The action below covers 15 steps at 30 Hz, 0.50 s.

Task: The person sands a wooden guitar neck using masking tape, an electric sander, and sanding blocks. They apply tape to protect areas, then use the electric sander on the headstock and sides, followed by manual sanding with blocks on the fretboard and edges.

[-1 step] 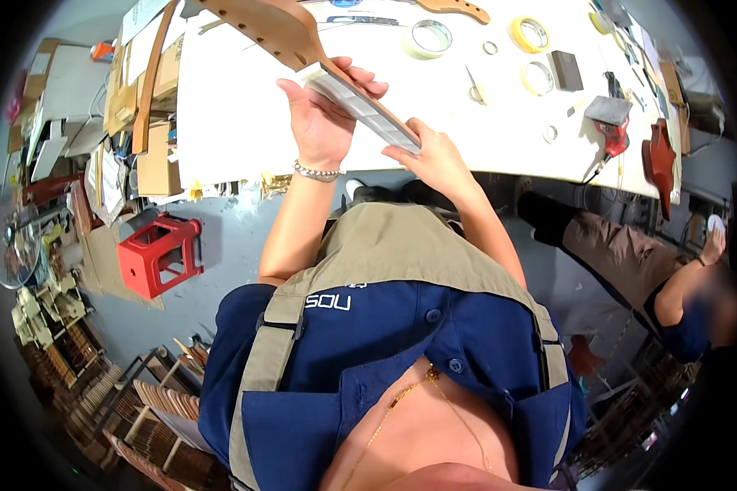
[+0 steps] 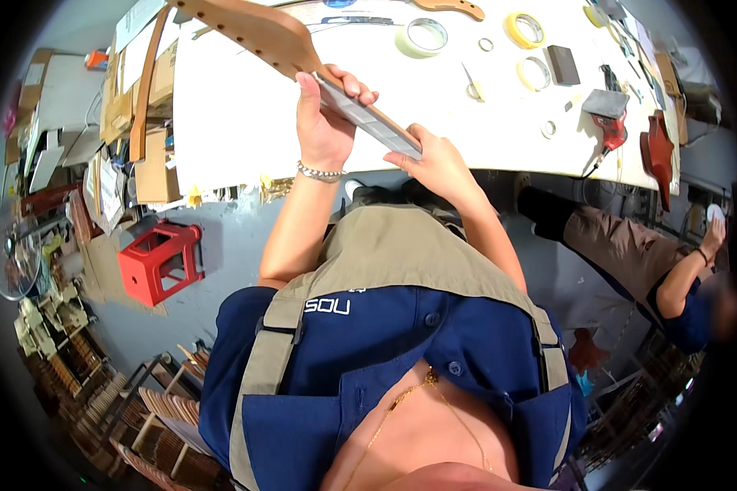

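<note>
A wooden guitar neck slants over the near edge of the table, its headstock with a row of holes up at the far left. Pale grey covering, perhaps tape, lies along the face of its narrow part. My left hand wraps round the neck close to the headstock, thumb upright on the near side and fingertips showing past the far side. At the lower right end, my right hand pinches the neck between thumb and fingers. The underside of the neck is hidden.
On the white table lie tape rolls, scissors, a dark block and a red corded sander. A red stool stands on the floor at left. Another person is at right.
The neck has turned about its length, so less of its covered face shows. My left thumb has come in against it and the fingers curl more. My right hand keeps its grip.
</note>
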Available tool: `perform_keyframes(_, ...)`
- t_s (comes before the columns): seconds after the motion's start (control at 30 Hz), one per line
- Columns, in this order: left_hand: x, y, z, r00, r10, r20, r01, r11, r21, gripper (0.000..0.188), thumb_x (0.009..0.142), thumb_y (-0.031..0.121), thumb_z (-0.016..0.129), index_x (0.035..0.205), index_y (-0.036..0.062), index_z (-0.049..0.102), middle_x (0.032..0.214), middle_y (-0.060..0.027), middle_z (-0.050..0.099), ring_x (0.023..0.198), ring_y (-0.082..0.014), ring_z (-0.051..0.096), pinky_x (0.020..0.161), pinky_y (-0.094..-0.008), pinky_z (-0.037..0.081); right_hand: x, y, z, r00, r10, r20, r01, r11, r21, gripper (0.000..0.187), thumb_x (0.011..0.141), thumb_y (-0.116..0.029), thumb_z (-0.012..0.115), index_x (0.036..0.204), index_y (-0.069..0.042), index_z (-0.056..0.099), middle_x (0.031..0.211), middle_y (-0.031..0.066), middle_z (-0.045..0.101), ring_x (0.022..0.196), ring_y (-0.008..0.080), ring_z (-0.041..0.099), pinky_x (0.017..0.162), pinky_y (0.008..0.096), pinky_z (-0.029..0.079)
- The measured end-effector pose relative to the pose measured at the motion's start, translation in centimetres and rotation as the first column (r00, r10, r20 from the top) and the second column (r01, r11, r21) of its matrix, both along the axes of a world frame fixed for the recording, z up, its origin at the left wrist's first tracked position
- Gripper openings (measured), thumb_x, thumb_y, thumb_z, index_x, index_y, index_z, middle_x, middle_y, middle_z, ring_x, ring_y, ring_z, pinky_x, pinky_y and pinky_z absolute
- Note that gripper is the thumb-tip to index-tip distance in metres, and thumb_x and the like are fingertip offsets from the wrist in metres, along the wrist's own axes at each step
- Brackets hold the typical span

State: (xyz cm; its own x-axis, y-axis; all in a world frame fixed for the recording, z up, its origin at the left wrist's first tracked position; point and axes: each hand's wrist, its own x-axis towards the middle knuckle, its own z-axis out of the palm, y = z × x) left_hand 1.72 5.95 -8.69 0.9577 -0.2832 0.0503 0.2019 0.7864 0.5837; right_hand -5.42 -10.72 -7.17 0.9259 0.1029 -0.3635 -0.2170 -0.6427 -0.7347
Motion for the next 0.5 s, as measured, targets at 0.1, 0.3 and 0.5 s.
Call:
perform_keyframes(0.1,-0.2,-0.8,-1.0,0.985,0.056,-0.164,-0.077,0.989,-0.126,0.044,0.087,0.052,0.053,0.092,0.009,0.051,0.073,-0.0006,0.046,0.07,-0.0168,0.045,0.074,-0.0332,0.04,-2.2,-0.6,0.0,0.999,-0.048,-0.001,0.048,0.997,-0.063,0.044,0.077,-0.041,0.069,0.094,-0.002,0.058,0.075,0.0189,0.063,0.073,0.0367,0.062,0.068,0.039,0.047)
perform_keyframes(0.3,1.0,4.4,-6.7,0.917,0.088,-0.39,-0.182,0.96,-0.212,0.041,0.084,0.042,0.063,0.101,0.0053,0.055,0.083,-0.0055,0.056,0.087,-0.0206,0.053,0.092,-0.0358,0.04,-7.7,-4.5,-4.3,0.977,-0.022,0.213,0.095,0.937,-0.338,0.034,0.075,-0.039,0.068,0.09,-0.009,0.059,0.074,0.0084,0.064,0.071,0.0285,0.062,0.063,0.0389,0.047)
perform_keyframes(0.5,-3.3,3.0,-8.0,0.65,-0.025,0.76,-0.735,-0.277,0.619,0.093,0.075,0.042,0.072,0.141,-0.001,0.023,0.142,-0.0199,0.03,0.136,-0.0321,0.019,0.11,-0.055,0.004,-2.8,-5.4,-6.8,0.83,0.192,0.523,0.097,0.875,-0.474,0.025,0.07,-0.031,0.069,0.078,-0.012,0.056,0.068,0.0038,0.061,0.068,0.0231,0.062,0.059,0.0362,0.046)
